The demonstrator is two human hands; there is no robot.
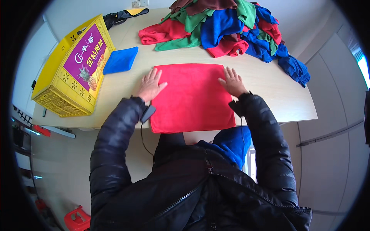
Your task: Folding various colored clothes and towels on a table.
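A red cloth towel (190, 100) lies spread flat in front of me, its near edge reaching the table's front edge. My left hand (151, 85) rests at its left side near the far corner, fingers stretched out and thumb over the cloth. At the opposite side my right hand (233, 82) lies with fingers spread, its thumb at the towel's edge. Neither hand grips anything. Beyond my left hand, a folded blue cloth (121, 60) sits on the table.
A yellow basket (69, 82) with a purple pineapple panel stands at the left. Red, green, blue and brown cloths form a large heap (219, 27) at the back. A black strap (122, 16) lies behind the basket. A blue cloth (234, 142) hangs over my lap. A red stool (78, 218) stands below.
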